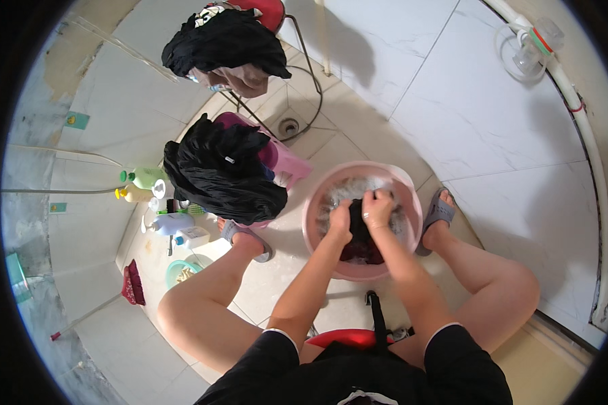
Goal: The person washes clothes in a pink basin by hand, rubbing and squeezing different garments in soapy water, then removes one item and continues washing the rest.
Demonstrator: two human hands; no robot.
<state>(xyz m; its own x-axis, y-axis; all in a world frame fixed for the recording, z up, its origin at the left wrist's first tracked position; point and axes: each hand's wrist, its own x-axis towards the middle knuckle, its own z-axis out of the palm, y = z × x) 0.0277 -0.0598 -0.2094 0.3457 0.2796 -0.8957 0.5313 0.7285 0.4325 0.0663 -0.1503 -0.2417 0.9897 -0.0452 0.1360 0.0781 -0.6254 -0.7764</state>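
Observation:
A pink plastic basin [311,228] with sudsy water [354,186] stands on the tiled floor between my feet. Over it, a piece of dark wet cloth [357,223] stretches between my two hands. My left hand [340,220] grips the cloth's left side. On its right side, the fingers of my right hand [377,207] are curled tightly around the fabric. The lower part of the cloth hangs into the basin, where dark red fabric [362,253] shows near the front wall. What lies under the suds is hidden.
Black clothes [223,177] are heaped on a pink plastic stool [289,162] to the left. Another pile [228,48] lies on a red-seated stool [271,12] behind. Bottles [175,223], a small green basin [175,273] and a brush [133,284] are by the left wall. A floor drain [288,126] is farther back.

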